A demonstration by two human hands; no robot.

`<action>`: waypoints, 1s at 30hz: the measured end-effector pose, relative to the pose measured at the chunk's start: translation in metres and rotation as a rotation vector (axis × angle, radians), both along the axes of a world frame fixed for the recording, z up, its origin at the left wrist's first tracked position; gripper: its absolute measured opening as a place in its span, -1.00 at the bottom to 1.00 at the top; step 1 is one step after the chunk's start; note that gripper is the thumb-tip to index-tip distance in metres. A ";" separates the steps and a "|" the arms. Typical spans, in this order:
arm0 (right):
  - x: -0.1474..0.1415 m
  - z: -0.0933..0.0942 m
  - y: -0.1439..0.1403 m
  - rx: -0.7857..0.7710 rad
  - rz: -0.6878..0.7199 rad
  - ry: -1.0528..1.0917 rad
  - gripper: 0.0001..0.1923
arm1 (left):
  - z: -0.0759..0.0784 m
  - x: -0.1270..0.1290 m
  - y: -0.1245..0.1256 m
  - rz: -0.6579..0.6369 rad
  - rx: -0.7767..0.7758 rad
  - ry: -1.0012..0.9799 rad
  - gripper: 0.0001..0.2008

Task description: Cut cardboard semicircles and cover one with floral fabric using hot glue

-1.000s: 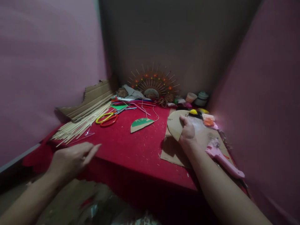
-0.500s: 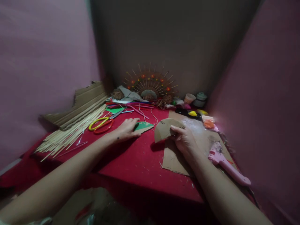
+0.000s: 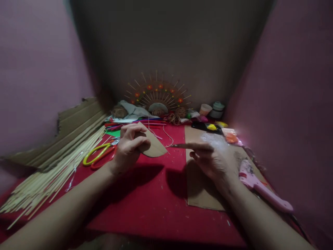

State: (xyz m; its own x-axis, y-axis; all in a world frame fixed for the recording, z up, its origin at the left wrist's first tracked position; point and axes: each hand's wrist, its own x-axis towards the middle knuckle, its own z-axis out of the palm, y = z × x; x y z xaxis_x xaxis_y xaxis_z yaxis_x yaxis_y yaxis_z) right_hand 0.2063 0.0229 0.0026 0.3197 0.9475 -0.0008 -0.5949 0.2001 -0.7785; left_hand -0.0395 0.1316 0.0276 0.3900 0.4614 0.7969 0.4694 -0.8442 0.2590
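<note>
Left hand (image 3: 128, 147) pinches the cardboard half-disc (image 3: 153, 147) by its edge, raised over the red tabletop (image 3: 156, 187). Right hand (image 3: 214, 161) holds a second piece edge-on (image 3: 186, 146), fingers closed on it. Looks light, thin, bendable (grip near the rim, don't crease).

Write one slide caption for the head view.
Left hand and right hand each hold a cardboard piece above the red table.

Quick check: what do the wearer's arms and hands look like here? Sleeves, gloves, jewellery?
Both forearms are bare up to the frame edge: no sleeves in view. The left hand and right hand are ungloved. No rings, watch or bracelets are visible, though the picture is dim and soft. No markings can be made out.
</note>
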 end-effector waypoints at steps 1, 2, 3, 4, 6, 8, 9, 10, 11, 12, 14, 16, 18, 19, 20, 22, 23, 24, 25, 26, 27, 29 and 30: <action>-0.001 0.000 0.000 0.028 0.013 -0.029 -0.79 | -0.003 -0.002 0.002 -0.009 0.031 -0.025 -0.86; -0.002 0.000 -0.001 0.046 0.013 -0.049 -0.80 | -0.005 -0.005 0.003 -0.024 0.053 -0.041 -0.87; -0.002 -0.001 -0.001 0.056 0.003 -0.065 -0.80 | -0.008 -0.007 0.005 -0.038 0.069 -0.049 -0.88; -0.003 -0.001 -0.001 0.056 -0.011 -0.081 -0.80 | -0.010 -0.010 0.007 -0.049 0.081 -0.054 -0.90; -0.006 -0.001 -0.003 0.048 -0.027 -0.140 -0.79 | -0.011 -0.015 0.008 -0.073 0.096 -0.056 -0.91; -0.009 -0.001 -0.006 0.070 -0.050 -0.293 -0.80 | -0.011 -0.017 0.009 -0.104 0.093 -0.051 -0.89; -0.011 -0.001 -0.008 0.100 -0.087 -0.417 -0.81 | -0.010 -0.018 0.009 -0.121 0.080 -0.050 -0.89; -0.014 -0.001 -0.011 0.143 -0.137 -0.555 -0.80 | -0.010 -0.018 0.009 -0.136 0.057 -0.048 -0.89; -0.016 -0.002 -0.013 0.190 -0.187 -0.689 -0.77 | -0.010 -0.018 0.009 -0.146 0.023 -0.050 -0.89; -0.018 -0.003 -0.015 0.235 -0.231 -0.803 -0.74 | -0.010 -0.018 0.009 -0.150 -0.022 -0.057 -0.90; -0.021 -0.006 -0.019 0.288 -0.287 -0.925 -0.67 | -0.010 -0.018 0.010 -0.133 -0.175 -0.080 -0.92; -0.021 -0.009 -0.021 0.295 -0.321 -0.974 -0.64 | -0.012 -0.017 0.009 -0.103 -0.348 -0.095 -0.90; -0.019 -0.011 -0.021 0.289 -0.338 -1.037 -0.58 | -0.011 -0.015 0.006 -0.084 -0.478 -0.085 -0.84; -0.018 -0.011 -0.020 0.285 -0.340 -1.067 -0.56 | -0.011 -0.014 0.003 -0.084 -0.548 -0.080 -0.80; -0.017 -0.011 -0.020 0.281 -0.336 -1.085 -0.54 | -0.009 -0.011 0.000 -0.093 -0.640 -0.079 -0.76; -0.016 -0.010 -0.018 0.251 -0.327 -1.048 -0.58 | -0.005 -0.006 -0.007 -0.129 -0.897 -0.111 -0.68; -0.017 -0.010 -0.018 0.211 -0.320 -0.994 -0.64 | -0.002 -0.003 -0.010 -0.153 -1.028 -0.144 -0.63; -0.017 -0.008 -0.017 0.153 -0.311 -0.926 -0.72 | 0.000 0.000 -0.013 -0.176 -1.135 -0.178 -0.60; -0.019 -0.007 -0.017 0.085 -0.302 -0.850 -0.79 | 0.003 0.003 -0.015 -0.196 -1.203 -0.209 -0.57; -0.020 -0.006 -0.016 0.020 -0.289 -0.771 -0.85 | 0.005 0.005 -0.016 -0.214 -1.242 -0.235 -0.55; -0.021 -0.004 -0.016 -0.033 -0.273 -0.690 -0.87 | 0.007 0.007 -0.017 -0.230 -1.258 -0.255 -0.55; -0.022 -0.002 -0.014 -0.085 -0.214 -0.530 -0.82 | 0.010 0.010 -0.016 -0.248 -1.263 -0.265 -0.55; -0.022 -0.001 -0.013 -0.089 -0.175 -0.454 -0.80 | 0.011 0.011 -0.016 -0.248 -1.263 -0.262 -0.54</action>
